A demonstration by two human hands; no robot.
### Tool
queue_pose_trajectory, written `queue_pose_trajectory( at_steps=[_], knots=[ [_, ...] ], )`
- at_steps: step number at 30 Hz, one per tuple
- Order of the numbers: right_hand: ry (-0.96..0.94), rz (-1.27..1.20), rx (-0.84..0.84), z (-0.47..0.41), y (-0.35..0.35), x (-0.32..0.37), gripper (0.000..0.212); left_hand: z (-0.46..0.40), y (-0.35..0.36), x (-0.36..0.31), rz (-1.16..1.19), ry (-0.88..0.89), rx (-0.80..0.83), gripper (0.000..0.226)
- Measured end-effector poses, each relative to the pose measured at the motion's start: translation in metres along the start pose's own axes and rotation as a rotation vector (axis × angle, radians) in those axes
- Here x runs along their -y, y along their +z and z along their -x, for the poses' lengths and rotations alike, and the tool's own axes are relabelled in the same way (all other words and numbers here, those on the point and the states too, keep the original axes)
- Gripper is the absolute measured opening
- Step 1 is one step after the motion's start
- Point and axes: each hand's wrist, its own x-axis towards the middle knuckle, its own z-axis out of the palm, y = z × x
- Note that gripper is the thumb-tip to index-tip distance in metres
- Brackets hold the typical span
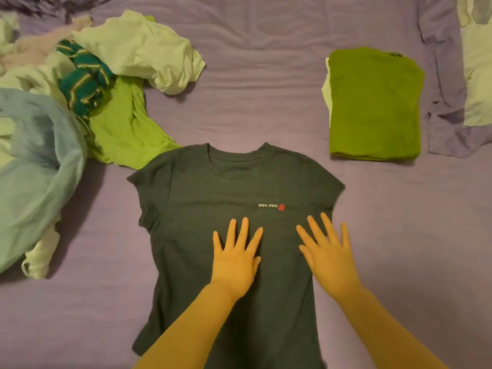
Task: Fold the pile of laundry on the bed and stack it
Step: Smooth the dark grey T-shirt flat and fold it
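A dark grey T-shirt (213,187) with a small chest logo lies spread flat, front up, in the middle of the purple bed (266,107). My left hand (235,258) presses flat on its middle with fingers spread. My right hand (328,255) lies flat beside it on the shirt's right half, fingers straight. A folded green shirt (374,102) sits at the right on top of a paler folded piece. The unfolded pile (87,83) lies at the left: pale green, bright green, a striped dark green piece and a light blue garment (34,161).
A pillow in a pale case (478,75) lies at the far right edge. Bare sheet stretches between the pile and the folded stack, and on both sides of the grey shirt.
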Motion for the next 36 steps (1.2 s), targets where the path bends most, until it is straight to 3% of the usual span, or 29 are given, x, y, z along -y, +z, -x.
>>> queue_pose_trajectory(
  at_steps=[2,3,7,12,17,19,21,25,29,33,36],
  knots=[
    [0.024,-0.049,0.081,0.017,0.001,0.014,0.073,0.016,0.01,0.009,0.001,0.004,0.012,0.066],
    [0.002,-0.045,0.095,0.025,0.002,0.023,0.076,0.025,0.014,0.016,-0.001,0.014,0.016,0.067],
    [-0.17,-0.028,0.194,0.044,0.005,0.08,0.053,0.062,0.029,0.048,-0.019,0.027,0.04,0.068],
    [-0.162,-0.081,0.332,0.049,0.017,0.155,0.068,0.114,0.047,0.096,0.031,-0.093,0.003,0.061],
    [-0.228,-0.152,0.348,0.034,0.007,0.219,0.063,0.152,0.067,0.133,0.316,-0.23,-0.078,0.065],
    [-0.204,-0.196,0.367,0.025,0.005,0.24,0.062,0.159,0.073,0.138,0.573,-0.237,-0.125,0.069],
    [-0.184,-0.202,0.396,0.021,0.006,0.25,0.06,0.164,0.078,0.14,0.759,-0.276,-0.156,0.069],
    [-0.188,-0.12,0.424,0.02,0.008,0.249,0.058,0.171,0.086,0.142,0.907,-0.335,-0.117,0.065],
    [-0.173,-0.172,0.415,0.02,0.005,0.251,0.059,0.186,0.082,0.14,0.991,-0.293,-0.197,0.039],
    [-0.167,-0.171,0.418,0.019,0.004,0.25,0.057,0.207,0.082,0.141,1.089,-0.415,-0.269,0.021],
    [-0.14,-0.162,0.444,0.018,0.002,0.252,0.057,0.218,0.089,0.15,1.125,-0.561,-0.278,0.036]
  ],
)
